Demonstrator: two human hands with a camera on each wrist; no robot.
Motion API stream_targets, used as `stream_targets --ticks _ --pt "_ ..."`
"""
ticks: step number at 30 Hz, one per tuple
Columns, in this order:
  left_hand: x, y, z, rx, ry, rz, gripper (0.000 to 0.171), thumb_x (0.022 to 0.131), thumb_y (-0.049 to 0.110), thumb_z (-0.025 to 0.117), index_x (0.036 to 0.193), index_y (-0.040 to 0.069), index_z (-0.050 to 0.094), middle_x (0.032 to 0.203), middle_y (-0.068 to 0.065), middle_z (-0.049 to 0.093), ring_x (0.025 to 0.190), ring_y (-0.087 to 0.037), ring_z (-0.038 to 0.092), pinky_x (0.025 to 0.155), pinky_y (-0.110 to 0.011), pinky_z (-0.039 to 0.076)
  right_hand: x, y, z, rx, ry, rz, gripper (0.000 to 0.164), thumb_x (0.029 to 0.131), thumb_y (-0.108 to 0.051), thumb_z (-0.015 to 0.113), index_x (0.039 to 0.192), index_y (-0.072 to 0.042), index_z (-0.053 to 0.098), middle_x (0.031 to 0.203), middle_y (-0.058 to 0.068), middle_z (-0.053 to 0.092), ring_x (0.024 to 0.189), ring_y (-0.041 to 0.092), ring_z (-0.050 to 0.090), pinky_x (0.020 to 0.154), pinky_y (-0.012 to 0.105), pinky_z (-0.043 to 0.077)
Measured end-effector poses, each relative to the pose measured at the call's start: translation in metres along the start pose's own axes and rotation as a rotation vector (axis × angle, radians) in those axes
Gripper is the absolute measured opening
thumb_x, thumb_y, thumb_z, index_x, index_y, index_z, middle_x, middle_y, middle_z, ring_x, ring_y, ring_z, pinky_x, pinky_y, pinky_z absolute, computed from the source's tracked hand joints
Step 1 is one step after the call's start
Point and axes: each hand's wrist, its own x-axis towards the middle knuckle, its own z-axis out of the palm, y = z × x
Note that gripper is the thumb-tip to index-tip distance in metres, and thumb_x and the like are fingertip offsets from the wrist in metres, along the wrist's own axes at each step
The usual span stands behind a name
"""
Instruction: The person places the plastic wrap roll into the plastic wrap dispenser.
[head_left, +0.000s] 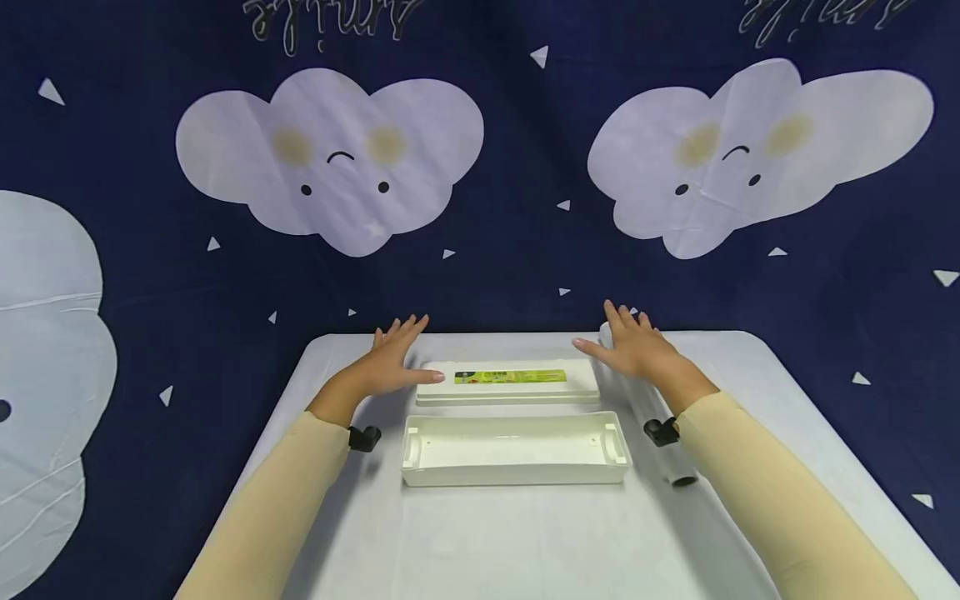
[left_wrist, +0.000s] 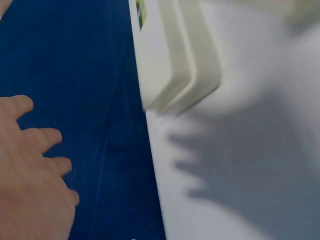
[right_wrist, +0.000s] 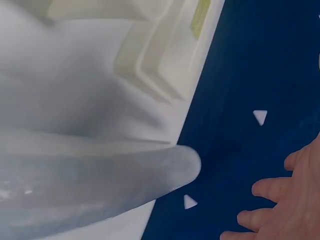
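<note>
Upside-down script at top L of frame (head_left: 333,18) reads "smile"; more at top R, cut off. Yellow-green label (head_left: 517,377) on the lid (head_left: 510,395), dark at its L end; print too small to read.

Lid is mid-frame, flat, label up, long axis L–R. Box (head_left: 513,476) just below it, hollow side up, also L–R, parallel w/ lid. Roll (head_left: 647,404) is R of both, on a slant, upper L to lower R; dark hollow end points to bottom of frame. All 3 on white table (head_left: 517,542).

L hand (head_left: 386,367): fingers spread apart, near lid's L end. R hand (head_left: 637,350): fingers spread too, near roll's upper end. In both wrist views hands are clear of lid & roll.
</note>
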Motion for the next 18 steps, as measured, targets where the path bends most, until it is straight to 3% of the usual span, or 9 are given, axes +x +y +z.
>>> stream_targets --ticks 3,9,14,18 --pt "-0.008 -0.002 0.011 -0.125 0.027 0.027 0.119 0.085 0.065 0.08 0.171 0.021 0.012 0.175 -0.009 0.008 0.158 -0.039 -0.006 0.122 -0.065 -0.005 -0.003 0.011 0.001 0.065 -0.011 0.003 0.118 0.095 -0.087 0.031 0.167 -0.001 -0.005 0.169 0.032 0.0 0.148 0.064 -0.002 0.116 0.078 0.007" --pt "-0.028 -0.005 0.031 -0.316 0.071 0.006 0.114 0.083 0.044 0.091 0.17 0.034 0.018 0.174 -0.009 0.013 0.157 -0.042 0.005 0.118 -0.075 0.013 -0.013 0.036 0.005 0.225 -0.018 0.009 0.108 0.103 -0.077 0.03 0.165 0.004 -0.005 0.168 0.035 0.006 0.151 0.057 0.01 0.12 0.072 0.011" --pt "-0.049 -0.012 0.043 -0.417 0.148 0.078 0.116 0.079 0.024 0.096 0.169 0.021 0.024 0.172 -0.007 0.024 0.157 -0.037 0.017 0.122 -0.066 0.018 -0.026 0.052 0.013 0.311 -0.067 0.049 0.105 0.103 -0.077 0.028 0.166 0.001 -0.006 0.166 0.038 0.01 0.15 0.059 0.012 0.117 0.075 0.012" --pt "-0.066 -0.019 0.051 -0.53 0.138 0.183 0.122 0.073 0.017 0.099 0.169 0.013 0.023 0.171 -0.014 0.025 0.157 -0.037 0.017 0.125 -0.055 0.017 -0.035 0.058 0.022 0.344 -0.081 0.066 0.107 0.102 -0.079 0.025 0.166 0.001 -0.003 0.164 0.039 0.013 0.148 0.061 0.014 0.116 0.077 0.014"
